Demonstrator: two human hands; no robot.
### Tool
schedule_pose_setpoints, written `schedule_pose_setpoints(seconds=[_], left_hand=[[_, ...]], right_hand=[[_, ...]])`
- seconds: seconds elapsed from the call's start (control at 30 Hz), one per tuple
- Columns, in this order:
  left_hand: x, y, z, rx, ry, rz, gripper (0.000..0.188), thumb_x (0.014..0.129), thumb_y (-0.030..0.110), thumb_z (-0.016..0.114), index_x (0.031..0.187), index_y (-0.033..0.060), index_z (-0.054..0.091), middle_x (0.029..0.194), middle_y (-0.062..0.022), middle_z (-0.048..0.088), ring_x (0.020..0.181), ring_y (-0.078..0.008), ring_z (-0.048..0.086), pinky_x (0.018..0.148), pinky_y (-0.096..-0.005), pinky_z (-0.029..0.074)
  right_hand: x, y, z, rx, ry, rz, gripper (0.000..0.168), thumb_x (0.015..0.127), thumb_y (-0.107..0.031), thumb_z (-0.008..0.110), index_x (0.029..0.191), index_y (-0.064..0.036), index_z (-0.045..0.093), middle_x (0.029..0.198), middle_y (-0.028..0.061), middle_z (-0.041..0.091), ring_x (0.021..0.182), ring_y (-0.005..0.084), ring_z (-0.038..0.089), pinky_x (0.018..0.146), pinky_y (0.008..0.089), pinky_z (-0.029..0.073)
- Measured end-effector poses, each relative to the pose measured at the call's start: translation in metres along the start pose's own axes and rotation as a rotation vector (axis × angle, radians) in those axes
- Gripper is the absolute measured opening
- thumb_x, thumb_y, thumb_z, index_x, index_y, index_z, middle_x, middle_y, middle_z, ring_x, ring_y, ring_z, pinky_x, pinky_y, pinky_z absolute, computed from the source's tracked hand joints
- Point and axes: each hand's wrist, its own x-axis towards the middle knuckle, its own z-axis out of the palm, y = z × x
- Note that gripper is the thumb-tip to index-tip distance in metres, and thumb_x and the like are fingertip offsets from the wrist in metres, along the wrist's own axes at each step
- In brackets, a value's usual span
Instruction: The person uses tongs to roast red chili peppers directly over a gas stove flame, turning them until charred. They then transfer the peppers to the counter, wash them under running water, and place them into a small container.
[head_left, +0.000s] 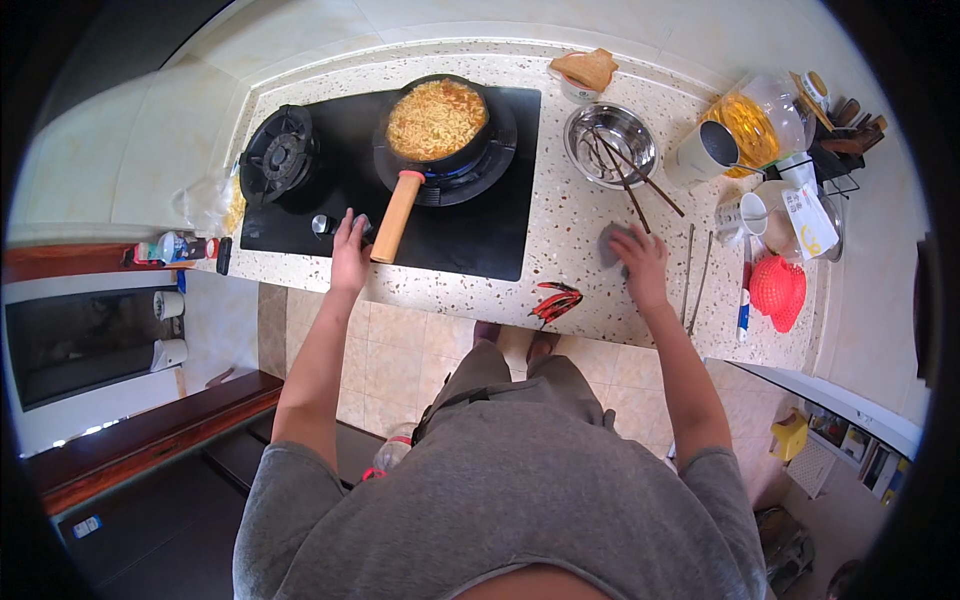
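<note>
Noodles (435, 121) in reddish broth fill a dark pan (486, 112) on the right burner, where a little blue flame shows beneath. Its wooden handle (397, 217) points towards me. Just left of the handle, my left hand (350, 251) has its fingers at a stove knob (362, 223); whether it grips the knob is hard to tell. A second knob (321, 223) sits beside it. My right hand (639, 266) rests on a grey cloth (611, 244) on the speckled counter. Beyond it, dark chopsticks (643, 176) lean in a steel bowl (600, 120). Dried red chilies (556, 301) lie near the front edge.
An unlit burner (277, 154) is at the hob's left. At the right stand a pale canister (701, 154), an oil jug (742, 127), a white cup (752, 214) and a red mesh item (778, 289). Metal tongs or sticks (700, 277) lie nearby. A tub (579, 90) stands at the back.
</note>
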Motion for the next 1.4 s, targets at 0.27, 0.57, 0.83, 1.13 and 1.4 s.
schedule_pose_setpoints(seconds=[0.27, 0.57, 0.83, 1.13, 1.4], left_hand=[[0.027, -0.022, -0.005, 0.032, -0.158, 0.125, 0.041, 0.074, -0.009, 0.059, 0.112, 0.0056, 0.061, 0.121, -0.0122, 0.055, 0.11, -0.0302, 0.052, 0.095, -0.0352, 0.045], [0.042, -0.027, -0.011, -0.053, -0.199, 0.195, 0.035, 0.068, -0.011, 0.061, 0.101, -0.0006, 0.062, 0.107, -0.0168, 0.059, 0.1, -0.0335, 0.058, 0.087, -0.0357, 0.048], [0.043, -0.054, 0.009, -0.242, -0.213, 0.092, 0.042, 0.068, -0.018, 0.058, 0.104, 0.0015, 0.064, 0.105, -0.0125, 0.059, 0.094, -0.0246, 0.06, 0.077, -0.0282, 0.054], [0.047, -0.084, 0.036, -0.569, -0.203, -0.083, 0.04, 0.069, -0.018, 0.06, 0.104, 0.0013, 0.065, 0.105, -0.0124, 0.058, 0.092, -0.0244, 0.061, 0.078, -0.0286, 0.053], [0.041, -0.054, 0.012, -0.079, -0.168, 0.17, 0.037, 0.074, -0.016, 0.059, 0.107, 0.0013, 0.063, 0.104, -0.0096, 0.056, 0.09, -0.0192, 0.059, 0.076, -0.0246, 0.053]], right_hand=[[-0.005, -0.035, -0.008, -0.1, 0.267, 0.337, 0.054, 0.079, -0.005, 0.056, 0.131, -0.016, 0.048, 0.132, 0.0103, 0.046, 0.128, 0.0303, 0.037, 0.104, 0.0506, 0.021], [-0.065, -0.113, -0.024, 0.144, 0.114, 0.363, 0.058, 0.069, -0.001, 0.062, 0.124, -0.015, 0.054, 0.129, 0.0101, 0.047, 0.124, 0.0284, 0.04, 0.1, 0.0448, 0.026], [-0.043, -0.133, -0.026, 0.169, -0.108, 0.134, 0.066, 0.066, 0.0, 0.064, 0.129, -0.011, 0.048, 0.129, 0.0085, 0.046, 0.126, 0.0272, 0.038, 0.106, 0.0502, 0.024], [-0.024, -0.128, -0.014, 0.124, -0.198, -0.04, 0.066, 0.066, -0.006, 0.066, 0.129, -0.007, 0.046, 0.12, 0.0118, 0.048, 0.116, 0.0296, 0.043, 0.103, 0.0452, 0.028], [-0.018, -0.119, -0.006, 0.104, -0.245, -0.126, 0.039, 0.068, -0.013, 0.066, 0.105, -0.005, 0.055, 0.105, 0.0088, 0.052, 0.108, 0.0263, 0.047, 0.096, 0.0386, 0.034]])
